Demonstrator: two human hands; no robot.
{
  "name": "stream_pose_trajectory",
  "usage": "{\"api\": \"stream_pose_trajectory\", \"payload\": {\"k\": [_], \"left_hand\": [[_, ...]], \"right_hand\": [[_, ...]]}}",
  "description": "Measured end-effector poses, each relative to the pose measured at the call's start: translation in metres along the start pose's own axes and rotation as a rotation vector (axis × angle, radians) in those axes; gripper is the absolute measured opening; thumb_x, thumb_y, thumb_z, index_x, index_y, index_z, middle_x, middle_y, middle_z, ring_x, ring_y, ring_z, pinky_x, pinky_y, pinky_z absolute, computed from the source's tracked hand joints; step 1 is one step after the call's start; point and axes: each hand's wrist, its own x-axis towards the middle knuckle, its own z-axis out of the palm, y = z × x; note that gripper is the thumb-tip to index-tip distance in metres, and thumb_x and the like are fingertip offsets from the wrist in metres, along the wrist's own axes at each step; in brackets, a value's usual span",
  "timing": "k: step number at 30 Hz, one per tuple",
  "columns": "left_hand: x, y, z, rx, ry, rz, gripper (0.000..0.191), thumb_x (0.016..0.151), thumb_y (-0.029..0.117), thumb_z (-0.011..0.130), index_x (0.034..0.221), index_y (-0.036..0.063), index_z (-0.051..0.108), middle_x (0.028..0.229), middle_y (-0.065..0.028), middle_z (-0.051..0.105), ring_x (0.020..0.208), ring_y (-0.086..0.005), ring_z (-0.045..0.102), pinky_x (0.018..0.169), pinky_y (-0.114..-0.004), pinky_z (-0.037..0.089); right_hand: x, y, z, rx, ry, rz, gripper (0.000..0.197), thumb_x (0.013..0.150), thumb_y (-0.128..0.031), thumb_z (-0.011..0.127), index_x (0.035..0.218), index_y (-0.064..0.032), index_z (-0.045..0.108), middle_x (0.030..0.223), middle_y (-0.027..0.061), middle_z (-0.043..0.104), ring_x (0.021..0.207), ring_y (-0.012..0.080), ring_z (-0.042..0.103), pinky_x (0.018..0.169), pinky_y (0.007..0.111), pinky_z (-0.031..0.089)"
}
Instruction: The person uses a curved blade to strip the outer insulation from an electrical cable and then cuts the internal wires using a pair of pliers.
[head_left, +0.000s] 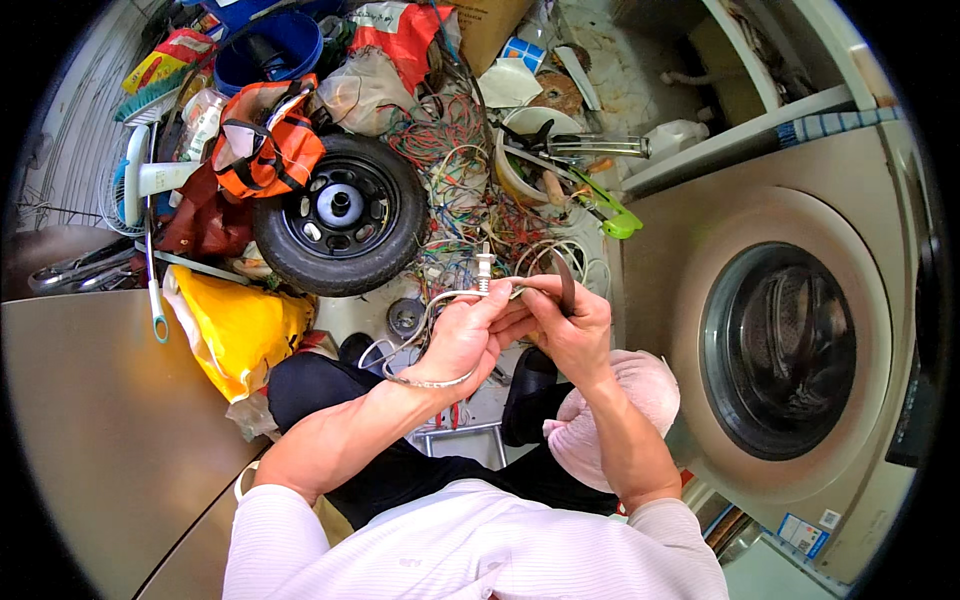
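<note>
My left hand (469, 330) holds a white electrical cable with a white connector (484, 271) standing up beside the thumb. The cable (431, 304) loops down to the left, near the wrist. Close against it, my right hand (570, 322) pinches the cable's end between thumb and finger. A curved dark blade (564, 281), seemingly of a knife, rises out of the same right hand; its handle is hidden in the palm. Both hands are above the floor, in front of my knees. Beyond them lies a tangle of coloured wires (450, 202).
A spare wheel (341, 214) lies beyond the hands to the left, with an orange bag (266, 142) against it. A bucket of tools (517, 176) stands ahead. A front-loading washing machine (780, 345) is at the right, a yellow bag (232, 322) at the left.
</note>
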Motion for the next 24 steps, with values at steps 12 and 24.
{"api": "stream_pose_trajectory", "payload": {"k": [12, 24], "left_hand": [[-0.0048, -0.0027, -0.0028, 0.13, 0.027, 0.153, 0.042, 0.104, 0.033, 0.048, 0.124, -0.0032, 0.056, 0.121, -0.0154, 0.063, 0.111, -0.0253, 0.062, 0.098, -0.042, 0.05], [-0.006, 0.0006, -0.0055, 0.12, 0.044, 0.146, 0.038, 0.104, 0.03, 0.049, 0.123, -0.0013, 0.057, 0.118, -0.0148, 0.064, 0.111, -0.0249, 0.062, 0.098, -0.043, 0.05]], "right_hand": [[0.0038, -0.0011, 0.0073, 0.186, 0.053, 0.165, 0.013, 0.091, -0.002, 0.066, 0.104, 0.0007, 0.068, 0.071, -0.0013, 0.062, 0.052, 0.0025, 0.049, 0.046, 0.019, 0.036], [0.0055, 0.002, 0.0065, 0.095, 0.028, 0.165, 0.014, 0.092, -0.006, 0.066, 0.105, -0.0019, 0.071, 0.07, -0.0024, 0.062, 0.052, 0.0026, 0.047, 0.045, 0.019, 0.034]]}}
